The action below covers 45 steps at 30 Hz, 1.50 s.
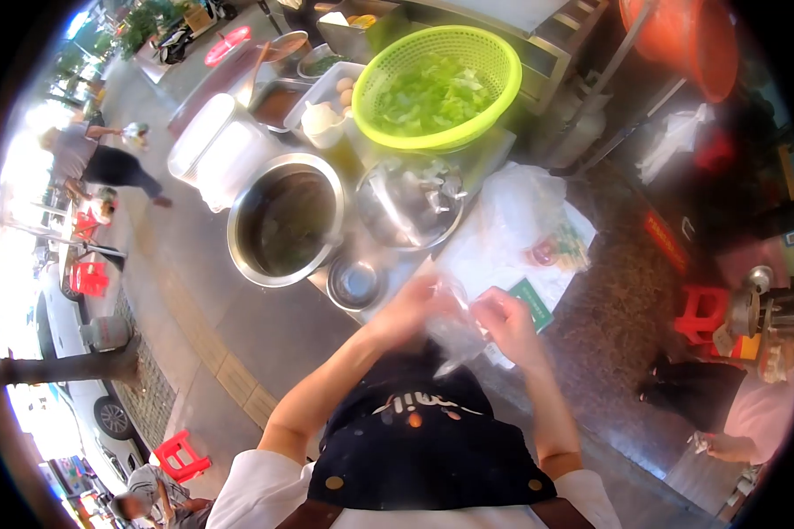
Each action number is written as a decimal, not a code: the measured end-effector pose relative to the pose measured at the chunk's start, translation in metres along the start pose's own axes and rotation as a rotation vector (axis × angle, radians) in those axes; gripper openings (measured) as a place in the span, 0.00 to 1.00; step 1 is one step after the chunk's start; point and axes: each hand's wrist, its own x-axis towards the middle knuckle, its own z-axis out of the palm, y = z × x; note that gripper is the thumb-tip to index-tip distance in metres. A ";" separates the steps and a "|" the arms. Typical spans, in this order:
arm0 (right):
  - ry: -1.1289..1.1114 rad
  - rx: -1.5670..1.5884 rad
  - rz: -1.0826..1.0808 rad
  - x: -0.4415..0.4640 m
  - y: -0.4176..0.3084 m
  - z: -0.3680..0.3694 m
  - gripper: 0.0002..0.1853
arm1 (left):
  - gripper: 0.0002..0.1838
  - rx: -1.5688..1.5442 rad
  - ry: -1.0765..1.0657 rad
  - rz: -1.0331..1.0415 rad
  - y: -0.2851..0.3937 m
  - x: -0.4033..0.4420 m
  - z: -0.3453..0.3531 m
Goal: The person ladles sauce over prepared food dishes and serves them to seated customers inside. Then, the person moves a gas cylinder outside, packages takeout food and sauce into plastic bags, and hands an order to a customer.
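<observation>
Where a steel pot point(287, 220) sits by the tabletop's point(397, 269) left edge, the left hand point(415, 307), grip unclear, is apart from the right hand point(508, 319), which pinches a clear plastic bag point(454, 331) near the front edge, apparently handling film that calls for gentle fingers.

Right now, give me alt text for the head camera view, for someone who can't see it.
Two bare hands hold a clear plastic bag over a street-side food table. Beyond sit a green basket of chopped leafy greens and a metal pot of dark liquid.
</observation>
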 end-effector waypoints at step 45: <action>0.742 -0.717 -0.569 0.022 0.001 0.147 0.16 | 0.07 -0.267 0.327 0.105 -0.014 -0.085 -0.094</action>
